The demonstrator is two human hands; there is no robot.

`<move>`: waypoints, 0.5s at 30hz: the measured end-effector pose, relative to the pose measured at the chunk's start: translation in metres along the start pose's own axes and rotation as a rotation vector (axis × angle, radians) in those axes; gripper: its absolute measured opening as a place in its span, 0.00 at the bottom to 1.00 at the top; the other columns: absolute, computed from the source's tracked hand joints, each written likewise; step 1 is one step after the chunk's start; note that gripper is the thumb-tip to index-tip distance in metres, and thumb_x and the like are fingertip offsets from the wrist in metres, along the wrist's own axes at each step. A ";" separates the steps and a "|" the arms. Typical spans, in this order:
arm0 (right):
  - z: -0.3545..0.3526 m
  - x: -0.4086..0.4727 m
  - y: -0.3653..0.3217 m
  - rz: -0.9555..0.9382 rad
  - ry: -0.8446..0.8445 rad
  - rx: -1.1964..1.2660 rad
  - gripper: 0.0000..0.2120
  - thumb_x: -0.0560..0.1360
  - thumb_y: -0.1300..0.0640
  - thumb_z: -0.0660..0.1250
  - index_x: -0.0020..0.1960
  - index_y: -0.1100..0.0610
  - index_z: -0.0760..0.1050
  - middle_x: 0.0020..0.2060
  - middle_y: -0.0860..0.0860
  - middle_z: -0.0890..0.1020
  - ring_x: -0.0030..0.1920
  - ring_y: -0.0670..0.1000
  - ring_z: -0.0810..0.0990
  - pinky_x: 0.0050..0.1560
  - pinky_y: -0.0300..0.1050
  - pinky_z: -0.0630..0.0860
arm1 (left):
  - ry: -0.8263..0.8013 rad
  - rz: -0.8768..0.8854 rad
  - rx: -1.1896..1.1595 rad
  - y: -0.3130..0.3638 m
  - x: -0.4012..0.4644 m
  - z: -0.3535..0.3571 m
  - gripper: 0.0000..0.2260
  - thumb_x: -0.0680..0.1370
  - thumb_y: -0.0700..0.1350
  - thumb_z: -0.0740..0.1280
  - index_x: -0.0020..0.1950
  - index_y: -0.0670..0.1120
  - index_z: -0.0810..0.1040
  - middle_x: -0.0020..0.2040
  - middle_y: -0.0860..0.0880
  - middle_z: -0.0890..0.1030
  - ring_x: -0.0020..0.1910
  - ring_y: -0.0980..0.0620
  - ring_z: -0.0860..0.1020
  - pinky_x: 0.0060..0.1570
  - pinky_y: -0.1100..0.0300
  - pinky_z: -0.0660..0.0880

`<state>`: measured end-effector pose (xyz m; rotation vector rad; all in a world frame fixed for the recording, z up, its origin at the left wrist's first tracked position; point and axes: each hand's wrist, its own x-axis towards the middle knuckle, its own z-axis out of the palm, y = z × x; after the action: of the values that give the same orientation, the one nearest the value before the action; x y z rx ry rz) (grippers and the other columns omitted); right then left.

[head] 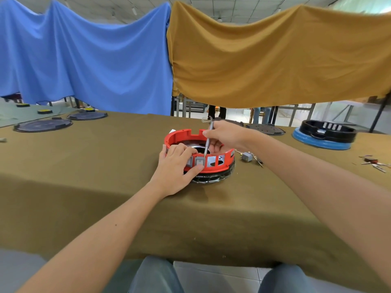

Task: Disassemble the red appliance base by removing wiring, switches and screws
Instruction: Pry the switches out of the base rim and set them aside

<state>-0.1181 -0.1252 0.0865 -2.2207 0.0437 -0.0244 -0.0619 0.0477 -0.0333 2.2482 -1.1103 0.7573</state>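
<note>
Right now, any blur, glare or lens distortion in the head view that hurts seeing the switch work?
Head view: strong wide-angle bowing at the edges, forearms stretched; lighting soft and even; the red base, grey switch and screwdriver are fairly sharp; left hand hides part of the wall; slight glare on the black plastic beneath.

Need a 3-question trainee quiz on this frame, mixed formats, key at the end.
1. True or false: the right hand holds a thin metal tool whose tip points down inside the red appliance base.
2. Multiple choice: where is the left hand? A) flat on the table, apart from the base B) gripping the base's near wall, thumb below a grey switch C) lifting the blue-rimmed unit
3. Fill in: a loose grey part lies on the olive cloth to the ____ of the base.

Key: 1 true; 2 B; 3 right
</note>
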 end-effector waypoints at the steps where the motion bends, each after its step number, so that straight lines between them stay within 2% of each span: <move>1: -0.001 0.001 -0.001 0.011 -0.005 -0.039 0.12 0.84 0.57 0.58 0.44 0.60 0.69 0.30 0.56 0.78 0.25 0.46 0.75 0.30 0.38 0.76 | -0.002 0.000 0.000 0.000 0.000 0.000 0.21 0.78 0.63 0.56 0.63 0.51 0.73 0.56 0.55 0.71 0.62 0.53 0.67 0.74 0.39 0.51; 4: 0.004 -0.001 -0.001 -0.047 0.050 -0.095 0.10 0.84 0.56 0.57 0.47 0.60 0.67 0.31 0.56 0.79 0.25 0.47 0.75 0.29 0.39 0.75 | 0.000 0.005 0.001 0.000 0.000 -0.001 0.23 0.78 0.64 0.54 0.62 0.51 0.73 0.56 0.55 0.71 0.62 0.53 0.67 0.74 0.39 0.51; 6: 0.012 -0.009 0.006 -0.192 0.160 -0.174 0.09 0.84 0.54 0.57 0.49 0.59 0.67 0.32 0.53 0.81 0.27 0.48 0.78 0.30 0.41 0.77 | 0.007 0.005 -0.005 -0.001 0.000 0.000 0.22 0.78 0.64 0.54 0.62 0.51 0.73 0.56 0.55 0.71 0.62 0.53 0.67 0.74 0.39 0.51; 9: 0.024 -0.023 0.016 -0.408 0.288 -0.320 0.08 0.84 0.52 0.56 0.49 0.55 0.67 0.34 0.52 0.82 0.34 0.51 0.81 0.39 0.51 0.81 | 0.015 0.004 -0.013 -0.001 0.000 0.001 0.20 0.78 0.63 0.56 0.62 0.52 0.73 0.56 0.56 0.71 0.62 0.54 0.67 0.74 0.39 0.50; 12: 0.028 -0.025 0.019 -0.454 0.326 -0.348 0.08 0.85 0.53 0.55 0.51 0.57 0.66 0.35 0.55 0.82 0.35 0.56 0.81 0.42 0.58 0.79 | 0.010 -0.001 -0.013 0.000 0.000 0.001 0.19 0.79 0.62 0.56 0.62 0.52 0.73 0.56 0.55 0.71 0.62 0.54 0.67 0.75 0.39 0.50; 15: 0.025 -0.024 0.019 -0.429 0.322 -0.325 0.08 0.85 0.53 0.56 0.50 0.57 0.67 0.35 0.54 0.82 0.34 0.50 0.81 0.42 0.56 0.79 | 0.000 -0.002 -0.018 0.000 0.000 0.000 0.20 0.78 0.63 0.56 0.62 0.52 0.72 0.57 0.55 0.71 0.63 0.54 0.66 0.75 0.40 0.50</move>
<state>-0.1415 -0.1159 0.0566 -2.4884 -0.2694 -0.6506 -0.0619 0.0475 -0.0335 2.2342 -1.1110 0.7436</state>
